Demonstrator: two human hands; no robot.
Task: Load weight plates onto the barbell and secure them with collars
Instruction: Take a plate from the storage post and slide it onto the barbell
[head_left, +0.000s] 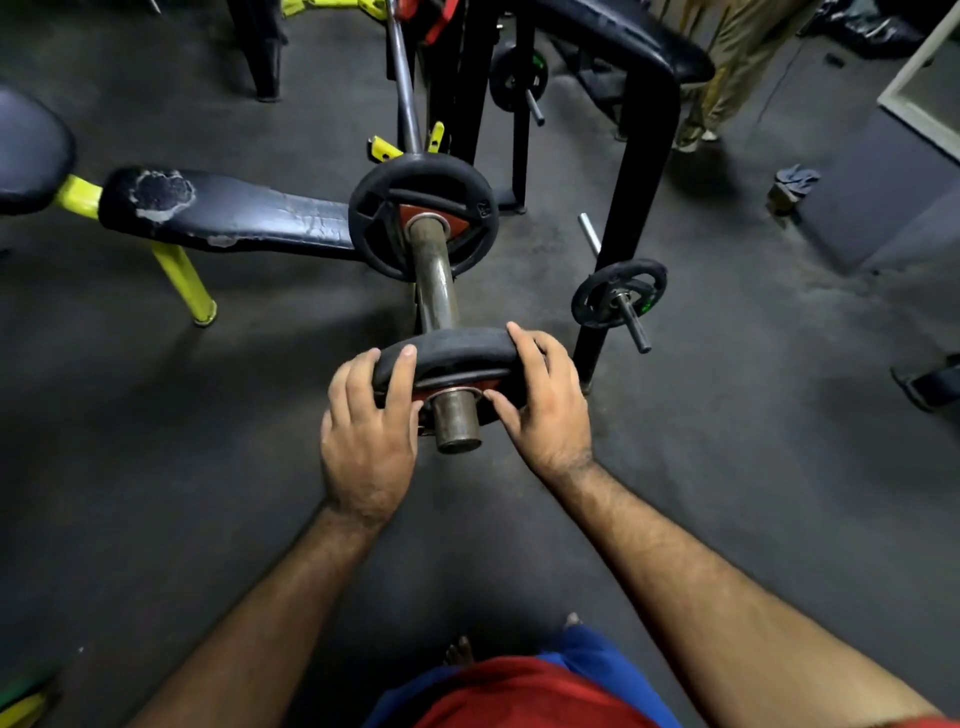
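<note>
A rusty barbell sleeve (436, 280) points toward me from the bench rack. One black plate with a red hub (423, 215) sits far up the sleeve. A second black plate (452, 353) is threaded on near the sleeve's end, whose tip (457, 428) sticks out toward me. My left hand (371, 426) grips this plate's left side, fingers curled over the rim. My right hand (545, 400) grips its right side, thumb near the hub. No collar is in view.
A worn black bench (223, 213) with yellow legs lies at left. A black rack upright (628, 208) stands right of the sleeve, with a small plate on a peg (618, 293). Another plate (518, 78) hangs farther back. A person's legs (727, 67) stand at the top right.
</note>
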